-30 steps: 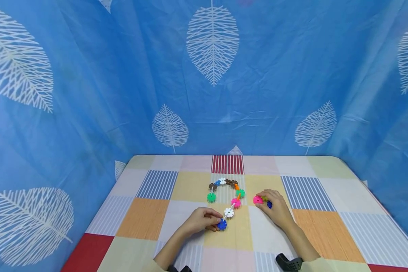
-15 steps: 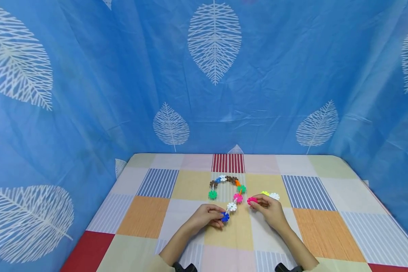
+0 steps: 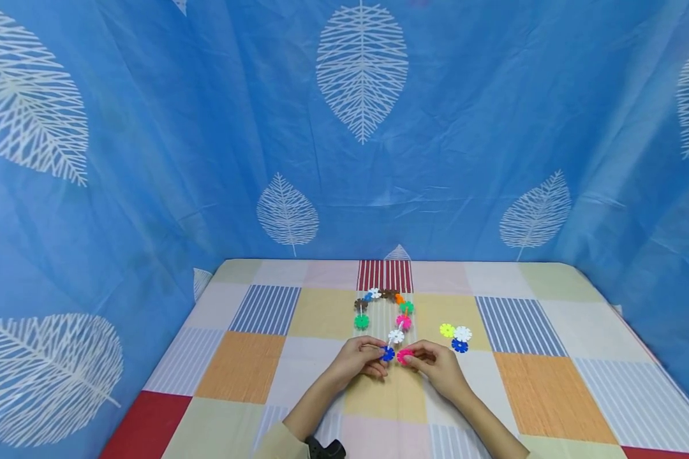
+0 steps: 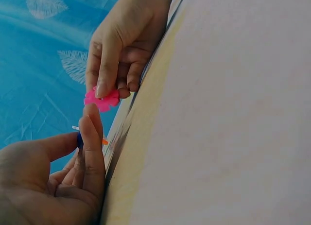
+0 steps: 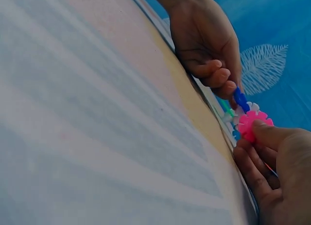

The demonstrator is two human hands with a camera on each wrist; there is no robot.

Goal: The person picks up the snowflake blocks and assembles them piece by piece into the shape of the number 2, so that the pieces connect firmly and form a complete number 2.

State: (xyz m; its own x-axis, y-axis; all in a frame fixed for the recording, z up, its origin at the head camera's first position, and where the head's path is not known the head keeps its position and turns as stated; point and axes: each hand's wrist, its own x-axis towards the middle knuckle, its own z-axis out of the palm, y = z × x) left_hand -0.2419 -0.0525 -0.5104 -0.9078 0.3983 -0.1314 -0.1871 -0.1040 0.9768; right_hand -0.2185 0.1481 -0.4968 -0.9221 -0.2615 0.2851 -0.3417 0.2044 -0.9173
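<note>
At the bottom edge of the frame, just left of centre, a black wrist device (image 3: 325, 447) sits beside a pale sleeve (image 3: 280, 444). Farther up, the left hand (image 3: 353, 362) comes in from lower left and the right hand (image 3: 438, 366) from lower right, meeting low in the middle. The left grip pinches a blue disc (image 3: 387, 353), the near end of a linked chain, between thumb and finger. The right grip pinches a pink disc (image 3: 404, 356), notched round its rim, which is just to the right of the blue one with a narrow gap showing in the head view.

Right of centre, beyond the right hand, a loose blue disc (image 3: 460, 345), a loose white disc (image 3: 462, 334) and a yellow disc (image 3: 447, 330) lie clustered close together on the patchwork-covered desk (image 3: 390, 440).

From the left fingertips the chain runs up through a white disc (image 3: 396, 336), a second pink disc (image 3: 404, 322) and a green disc (image 3: 406, 307). It then bends left past orange, brown, white and blue pieces, and comes down to another green disc (image 3: 362, 322).

Behind the desk, a blue curtain (image 3: 448, 140) with white leaf prints fills the upper frame.
</note>
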